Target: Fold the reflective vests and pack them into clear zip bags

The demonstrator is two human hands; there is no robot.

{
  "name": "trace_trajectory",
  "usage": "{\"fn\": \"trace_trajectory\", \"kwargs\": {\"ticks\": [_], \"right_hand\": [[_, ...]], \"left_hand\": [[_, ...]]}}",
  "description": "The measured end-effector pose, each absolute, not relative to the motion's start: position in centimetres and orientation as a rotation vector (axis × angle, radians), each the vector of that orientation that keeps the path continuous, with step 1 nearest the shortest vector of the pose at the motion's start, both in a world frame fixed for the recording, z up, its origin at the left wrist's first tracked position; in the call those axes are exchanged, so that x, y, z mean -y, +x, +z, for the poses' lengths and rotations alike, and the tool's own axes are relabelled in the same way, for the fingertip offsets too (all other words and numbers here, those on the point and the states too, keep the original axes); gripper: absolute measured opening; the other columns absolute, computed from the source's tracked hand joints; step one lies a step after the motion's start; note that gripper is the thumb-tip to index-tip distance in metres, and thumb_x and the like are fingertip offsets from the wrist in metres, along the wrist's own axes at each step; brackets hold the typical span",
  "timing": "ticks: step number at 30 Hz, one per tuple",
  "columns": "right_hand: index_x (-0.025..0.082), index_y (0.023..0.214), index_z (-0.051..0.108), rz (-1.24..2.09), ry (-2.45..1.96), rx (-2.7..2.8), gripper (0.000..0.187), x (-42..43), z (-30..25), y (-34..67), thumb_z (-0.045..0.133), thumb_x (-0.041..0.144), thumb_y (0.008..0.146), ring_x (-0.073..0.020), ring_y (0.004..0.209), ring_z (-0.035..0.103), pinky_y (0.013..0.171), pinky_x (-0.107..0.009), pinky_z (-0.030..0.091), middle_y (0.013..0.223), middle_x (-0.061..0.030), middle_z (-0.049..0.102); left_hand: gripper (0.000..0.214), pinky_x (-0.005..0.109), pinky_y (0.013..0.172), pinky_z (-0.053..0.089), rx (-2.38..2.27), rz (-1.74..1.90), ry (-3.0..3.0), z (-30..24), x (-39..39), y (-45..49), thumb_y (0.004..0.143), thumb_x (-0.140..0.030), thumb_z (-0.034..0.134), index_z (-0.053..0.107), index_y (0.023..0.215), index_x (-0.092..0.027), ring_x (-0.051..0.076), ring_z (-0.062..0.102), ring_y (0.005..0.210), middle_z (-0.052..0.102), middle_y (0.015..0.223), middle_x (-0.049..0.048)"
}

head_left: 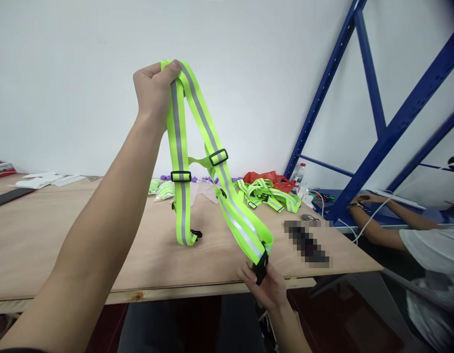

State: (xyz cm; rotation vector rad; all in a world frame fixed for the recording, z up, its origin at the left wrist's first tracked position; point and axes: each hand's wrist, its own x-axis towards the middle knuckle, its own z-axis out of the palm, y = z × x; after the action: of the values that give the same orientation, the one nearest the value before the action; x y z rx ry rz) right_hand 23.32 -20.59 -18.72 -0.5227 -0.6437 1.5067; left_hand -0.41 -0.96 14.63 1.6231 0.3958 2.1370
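Note:
My left hand (155, 90) is raised high and closed round the top of a reflective vest (201, 105) made of neon-yellow straps with grey stripes. Two straps hang from it, each with a black slider buckle (218, 157). One strap ends in a small black clip (196, 234) hanging freely above the table. Down at the table's front edge, my right hand (267, 289) pinches a black buckle (261, 268) at the end of the other strap, which is drawn out toward it.
More yellow straps (286, 198) lie heaped beside a red plastic bag (267, 177). Packed bundles (164, 190) and purple items sit at the back of the wooden table (146, 264). A bottle (298, 174) stands near blue metal racking (381, 152). At right, another person's arms (377, 225) rest there.

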Motion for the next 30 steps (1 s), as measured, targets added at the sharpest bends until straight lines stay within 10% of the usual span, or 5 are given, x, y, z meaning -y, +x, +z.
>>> {"fn": "trace_trajectory", "kwargs": {"ticks": [9, 23, 30], "right_hand": [[0.017, 0.078, 0.07, 1.5, -0.819, 0.743, 0.034, 20.9, -19.6, 22.4, 0.087, 0.046, 0.07, -0.0087, 0.049, 0.046, 0.047, -0.022, 0.027, 0.067, -0.0037, 0.066], [0.015, 0.079, 0.075, 1.111, -1.005, 0.501, 0.034, 25.2, -21.4, 23.9, 0.086, 0.045, 0.069, -0.0132, 0.05, 0.055, 0.049, -0.025, 0.042, 0.062, -0.0054, 0.067], [0.026, 0.126, 0.069, 0.792, -1.225, 0.436, 0.069, 27.1, -22.8, 24.3, 0.088, 0.048, 0.064, -0.0109, 0.039, 0.051, 0.042, -0.026, 0.048, 0.065, 0.002, 0.067]], "left_hand": [[0.052, 0.029, 0.053, 0.023, -0.373, 2.109, 1.647, 14.3, 0.5, -1.2, 0.084, -0.022, 0.075, 0.035, 0.05, -0.022, 0.013, 0.018, 0.061, 0.019, 0.06, -0.0022], [0.028, 0.035, 0.061, 0.044, -0.692, 2.059, 1.57, 11.8, -1.8, 0.5, 0.089, -0.017, 0.065, 0.058, 0.062, -0.018, 0.013, 0.045, 0.055, 0.049, 0.057, -0.0007], [0.024, 0.037, 0.063, 0.052, -0.778, 1.835, 1.507, 8.3, -6.4, 2.4, 0.077, -0.033, 0.077, 0.065, 0.062, -0.02, 0.017, 0.055, 0.059, 0.062, 0.058, 0.0009]]}}
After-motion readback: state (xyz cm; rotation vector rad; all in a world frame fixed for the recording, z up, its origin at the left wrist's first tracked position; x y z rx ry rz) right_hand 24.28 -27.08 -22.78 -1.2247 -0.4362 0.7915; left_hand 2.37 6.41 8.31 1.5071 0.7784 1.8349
